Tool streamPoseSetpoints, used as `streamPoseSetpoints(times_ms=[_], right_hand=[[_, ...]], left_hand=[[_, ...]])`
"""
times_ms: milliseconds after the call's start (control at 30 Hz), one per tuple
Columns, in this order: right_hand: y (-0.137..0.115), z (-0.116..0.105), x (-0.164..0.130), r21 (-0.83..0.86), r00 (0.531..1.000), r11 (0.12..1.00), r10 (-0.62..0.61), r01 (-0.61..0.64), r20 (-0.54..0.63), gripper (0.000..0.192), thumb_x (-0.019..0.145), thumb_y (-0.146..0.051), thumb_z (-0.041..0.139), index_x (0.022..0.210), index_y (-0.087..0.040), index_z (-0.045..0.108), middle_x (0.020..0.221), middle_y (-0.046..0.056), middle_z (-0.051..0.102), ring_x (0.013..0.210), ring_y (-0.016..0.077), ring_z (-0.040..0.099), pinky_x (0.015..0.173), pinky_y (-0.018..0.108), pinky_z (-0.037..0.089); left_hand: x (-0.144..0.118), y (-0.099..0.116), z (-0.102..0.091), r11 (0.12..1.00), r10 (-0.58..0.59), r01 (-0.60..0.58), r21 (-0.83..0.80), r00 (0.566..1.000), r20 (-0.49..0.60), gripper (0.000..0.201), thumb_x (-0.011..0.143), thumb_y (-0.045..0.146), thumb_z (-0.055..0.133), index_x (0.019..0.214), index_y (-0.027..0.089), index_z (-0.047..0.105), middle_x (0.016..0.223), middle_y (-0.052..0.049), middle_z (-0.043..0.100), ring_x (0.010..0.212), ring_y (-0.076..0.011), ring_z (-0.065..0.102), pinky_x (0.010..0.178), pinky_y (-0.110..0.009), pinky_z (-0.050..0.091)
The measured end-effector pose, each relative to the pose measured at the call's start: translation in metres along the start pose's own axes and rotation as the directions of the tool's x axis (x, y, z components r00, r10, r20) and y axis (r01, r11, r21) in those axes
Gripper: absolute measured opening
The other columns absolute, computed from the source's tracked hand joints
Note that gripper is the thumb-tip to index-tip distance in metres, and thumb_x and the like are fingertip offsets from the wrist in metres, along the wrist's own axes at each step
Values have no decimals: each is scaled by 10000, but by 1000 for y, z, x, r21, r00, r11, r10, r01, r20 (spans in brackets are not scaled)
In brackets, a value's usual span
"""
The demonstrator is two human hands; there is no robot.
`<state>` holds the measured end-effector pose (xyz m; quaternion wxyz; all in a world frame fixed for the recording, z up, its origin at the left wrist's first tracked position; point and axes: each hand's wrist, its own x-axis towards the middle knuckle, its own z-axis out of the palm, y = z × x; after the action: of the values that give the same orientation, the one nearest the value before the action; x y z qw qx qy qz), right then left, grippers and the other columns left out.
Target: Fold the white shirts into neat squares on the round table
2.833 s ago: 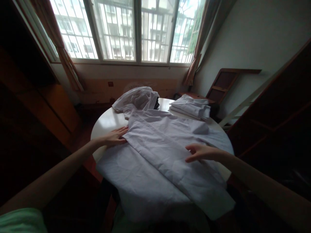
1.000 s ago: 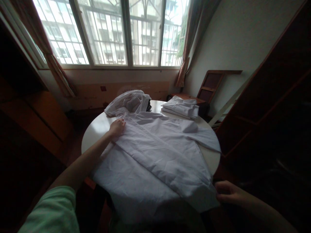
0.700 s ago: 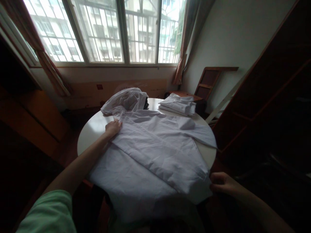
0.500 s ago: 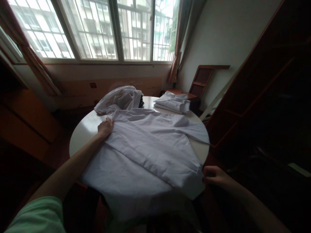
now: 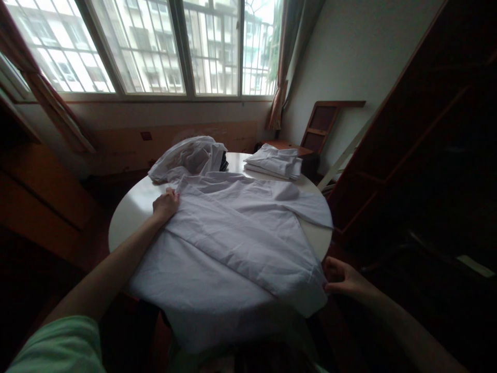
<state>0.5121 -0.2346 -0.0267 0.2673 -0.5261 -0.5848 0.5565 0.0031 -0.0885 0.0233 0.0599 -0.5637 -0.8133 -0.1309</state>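
A white shirt (image 5: 233, 243) lies spread over a round white table (image 5: 128, 207), one side folded diagonally across it and its hem hanging off the near edge. My left hand (image 5: 165, 204) pinches the shirt's left edge near the shoulder. At the table's right front, my right hand (image 5: 341, 277) grips the lower right corner of the folded part.
A crumpled white garment (image 5: 190, 155) lies at the table's far side. A stack of folded white cloth (image 5: 274, 160) sits far right. Beyond stand a barred window (image 5: 155, 46), a wooden frame (image 5: 322, 122) against the wall and dark wooden furniture (image 5: 427, 155) on the right.
My right hand left the middle of the shirt and moved down to its lower right corner, closing on it. My left hand shifted up the left edge. The view drifted right.
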Motion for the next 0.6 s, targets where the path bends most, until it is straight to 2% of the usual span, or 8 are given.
streamPoseSetpoints(times_ms=[100, 167, 233, 267, 333, 400, 500, 600], right_hand=[[-3, -7, 0, 27, 999, 999, -25, 26, -38, 412, 545, -476, 774, 682, -169, 534, 518, -24, 557, 476, 118, 529, 482, 240, 421], [-8, -12, 2, 136, 985, 986, -69, 91, -159, 338, 636, -462, 727, 701, -176, 558, 539, -5, 594, 495, 137, 569, 519, 265, 476], [-15, -16, 6, 286, 949, 944, -74, 166, -306, 256, 694, -405, 695, 786, -193, 584, 725, 36, 678, 616, 172, 641, 610, 305, 534], [-20, -16, 7, 360, 933, 912, -62, 198, -354, 224, 707, -361, 686, 833, -204, 590, 856, 54, 694, 713, 191, 666, 669, 326, 551], [-30, -14, 11, 492, 924, 838, -34, 233, -380, 214, 715, -283, 663, 903, -210, 590, 1033, 80, 670, 884, 216, 666, 771, 346, 555], [-40, -10, 13, 606, 935, 761, 1, 229, -353, 228, 717, -228, 624, 939, -194, 582, 1075, 110, 650, 1000, 225, 633, 854, 339, 534], [-56, -4, 20, 719, 936, 667, 94, 194, -340, 230, 729, -189, 545, 958, -178, 558, 1056, 141, 638, 1015, 217, 627, 877, 338, 525], [-70, -2, 42, 764, 881, 602, 205, 231, -427, 188, 746, -165, 492, 922, -213, 537, 973, 100, 639, 904, 173, 658, 800, 306, 558]], left_hand=[[0, -1, 2, 998, 30, -36, -49, 994, -105, 415, 873, 349, 341, 1157, 66, 447, 957, -205, 664, 905, -318, 637, 726, -386, 476], [1, -2, 3, 989, 103, -125, -80, 966, -236, 425, 854, 327, 377, 1175, 56, 442, 1028, -208, 637, 1002, -314, 597, 805, -391, 466], [3, -2, 5, 959, 227, -269, -91, 919, -323, 426, 841, 315, 395, 1181, 65, 457, 1131, -203, 594, 1108, -299, 535, 903, -387, 432], [3, -2, 6, 935, 298, -344, -91, 896, -330, 435, 840, 320, 394, 1190, 71, 459, 1185, -199, 567, 1151, -290, 504, 944, -386, 410], [4, -1, 11, 883, 425, -462, -87, 863, -272, 483, 848, 357, 383, 1237, 76, 439, 1293, -192, 498, 1226, -275, 441, 1003, -390, 366], [4, 1, 17, 861, 487, -501, -86, 862, -141, 551, 852, 409, 372, 1281, 66, 413, 1376, -193, 423, 1294, -272, 366, 1045, -397, 324], [4, 2, 24, 883, 467, -462, -80, 882, 62, 625, 860, 471, 340, 1314, 44, 399, 1430, -201, 353, 1345, -280, 287, 1076, -401, 278], [4, 2, 25, 903, 430, -427, -54, 893, 136, 661, 868, 502, 308, 1337, 42, 387, 1460, -197, 297, 1365, -280, 240, 1090, -399, 249]])
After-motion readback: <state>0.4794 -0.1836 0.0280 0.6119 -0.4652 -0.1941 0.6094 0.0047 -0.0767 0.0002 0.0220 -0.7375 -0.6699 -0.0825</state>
